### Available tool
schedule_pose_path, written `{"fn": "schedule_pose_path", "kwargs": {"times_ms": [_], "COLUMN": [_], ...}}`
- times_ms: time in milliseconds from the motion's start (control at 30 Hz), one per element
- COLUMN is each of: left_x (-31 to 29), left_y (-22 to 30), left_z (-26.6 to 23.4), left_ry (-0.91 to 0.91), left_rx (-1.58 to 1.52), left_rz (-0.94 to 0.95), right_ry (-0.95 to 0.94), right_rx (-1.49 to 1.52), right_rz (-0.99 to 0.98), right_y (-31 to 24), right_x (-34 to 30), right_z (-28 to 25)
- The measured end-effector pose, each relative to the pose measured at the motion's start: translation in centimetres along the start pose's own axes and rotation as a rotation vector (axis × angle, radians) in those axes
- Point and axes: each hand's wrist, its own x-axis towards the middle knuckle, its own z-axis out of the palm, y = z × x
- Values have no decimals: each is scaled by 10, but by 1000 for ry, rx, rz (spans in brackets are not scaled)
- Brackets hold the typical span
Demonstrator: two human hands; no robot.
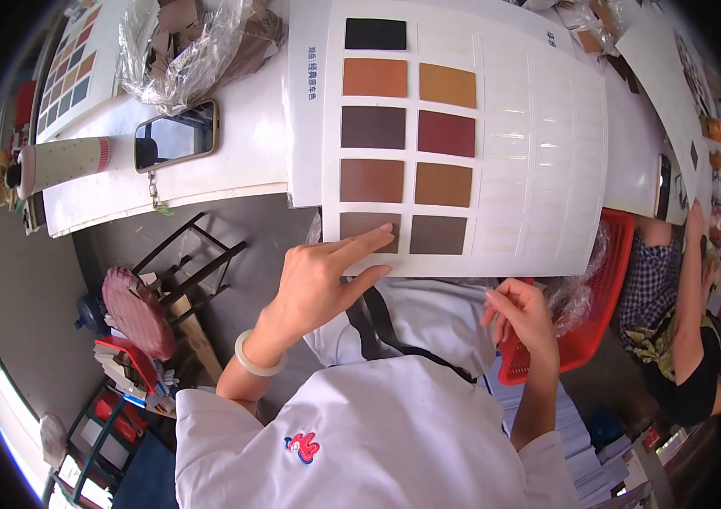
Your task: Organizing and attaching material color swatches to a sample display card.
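Observation:
A white sample card (538, 195) lies at the table's front edge, its lower part reaching over my lap. Several coloured swatches fill its two left columns; blank outlined spaces take up the columns to the right. My left hand (318, 271) rests with stretched fingers on the bottom-left grey-brown swatch (360, 226), the thumb apart below. Beside it is a darker grey-brown swatch (437, 235). My right hand (526, 318) hovers just below the card's lower edge, fingers curled towards the thumb. Whatever it may hold is hidden.
A red plastic basket (619, 271) with clear wrap stands by my right hand. On the white table (241, 165) are a phone (176, 136), a pale cylindrical cup (63, 165) and a plastic bag of brown pieces (195, 55). Another person (683, 348) works at the right.

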Motion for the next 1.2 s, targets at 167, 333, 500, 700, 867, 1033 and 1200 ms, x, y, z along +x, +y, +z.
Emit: {"fn": "schedule_pose_path", "kwargs": {"times_ms": [167,333,500,700,867,1033,1200], "left_x": [9,15,8,35,63,78,72], "left_y": [17,-4,-48,-61,-31,-26,-42], "left_z": [-20,-37,-61,-21,4,12,10], "left_ry": [40,537,841,890,755,652,632], "left_rx": [-79,-439,-539,-546,-440,-249,-301], "left_rz": [-189,-289,-331,-171,-104,-65,-119], "right_ry": [60,73,-34,-33,-244,-492,-398], "right_rx": [601,924,1142,939,643,707,265], "right_rz": [-160,-438,-635,-865,-1009,-962,-824], "right_y": [43,71,67,-45,-234,-385,-387], "right_x": [25,38,-9,16,153,316,307], "right_z": [-3,14,19,31,66,105,128]}}
